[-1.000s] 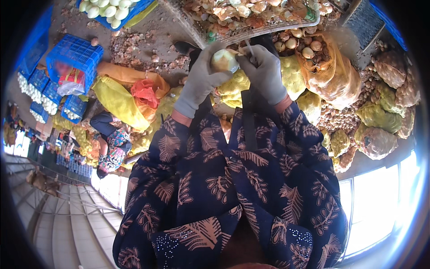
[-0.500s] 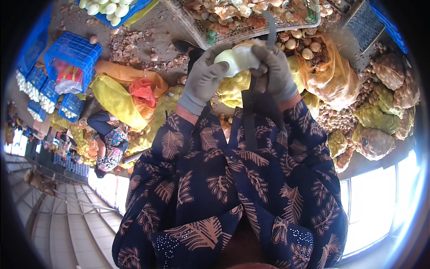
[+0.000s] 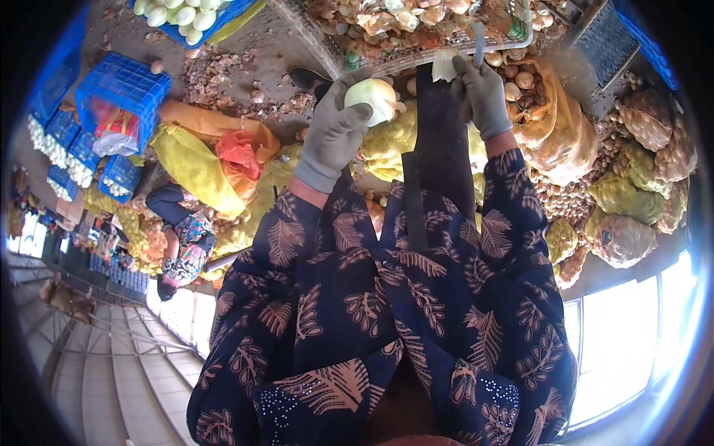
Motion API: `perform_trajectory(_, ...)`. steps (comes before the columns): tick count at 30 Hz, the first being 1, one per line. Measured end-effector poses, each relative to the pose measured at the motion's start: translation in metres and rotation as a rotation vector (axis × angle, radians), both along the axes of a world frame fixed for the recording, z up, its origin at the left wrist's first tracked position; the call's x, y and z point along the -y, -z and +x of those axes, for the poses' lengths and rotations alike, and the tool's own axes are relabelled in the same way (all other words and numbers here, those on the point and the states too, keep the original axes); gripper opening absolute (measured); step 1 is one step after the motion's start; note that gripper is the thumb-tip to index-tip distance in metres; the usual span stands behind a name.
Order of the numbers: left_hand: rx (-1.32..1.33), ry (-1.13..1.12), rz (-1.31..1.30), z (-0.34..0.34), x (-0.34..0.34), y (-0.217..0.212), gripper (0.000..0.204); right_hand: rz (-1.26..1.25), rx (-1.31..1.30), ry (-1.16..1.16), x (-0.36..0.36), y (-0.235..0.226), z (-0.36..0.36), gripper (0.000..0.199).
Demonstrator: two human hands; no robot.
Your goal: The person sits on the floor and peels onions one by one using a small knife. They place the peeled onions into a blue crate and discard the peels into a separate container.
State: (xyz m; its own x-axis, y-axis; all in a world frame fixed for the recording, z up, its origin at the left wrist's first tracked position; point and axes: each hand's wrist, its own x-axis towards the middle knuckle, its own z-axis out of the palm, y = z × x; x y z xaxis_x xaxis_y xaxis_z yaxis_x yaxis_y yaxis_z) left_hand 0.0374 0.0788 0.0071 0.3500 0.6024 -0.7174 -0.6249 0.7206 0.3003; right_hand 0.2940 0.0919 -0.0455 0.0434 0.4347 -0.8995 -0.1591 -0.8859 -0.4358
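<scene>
- My left hand is curled round a pale, peeled onion, held just short of the crate's near edge, toward its left corner.
- My right hand is closed round a knife, blade up; its handle is hidden in my grip. Pale peel shows at my fingertips, whether pinched or loose I cannot tell.
- Below my hands, a yellow mesh sack, partly hidden by my clothes.
- The peelings crate stands beyond, heaped with skins, its far edge cut off.
- Grey floor, strewn with skins; a blue crate holds something red, hard to make out.
- Farther left, another person, small and bent over.
- Bright windows, washed out, and a ribbed roof.
</scene>
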Motion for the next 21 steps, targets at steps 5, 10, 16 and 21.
perform_trajectory(5, -0.368, 0.001, 0.037, -0.009, 0.013, 0.018, 0.080, 0.824, 0.525, -0.805, 0.024, -0.041, -0.029, 0.045)
perform_trajectory(10, -0.578, 0.055, 0.116, -0.002, 0.011, 0.013, 0.081, 0.711, 0.412, -0.911, 0.034, -0.073, -0.061, 0.058)
perform_trajectory(16, -0.669, 0.061, 0.123, 0.007, 0.000, 0.003, 0.079, 0.682, 0.424, -0.976, 0.038, -0.067, -0.062, 0.058)
perform_trajectory(21, -0.928, 0.295, 0.335, 0.006, 0.000, 0.005, 0.073, 0.686, 0.397, -0.898, 0.045, -0.052, -0.064, 0.045)
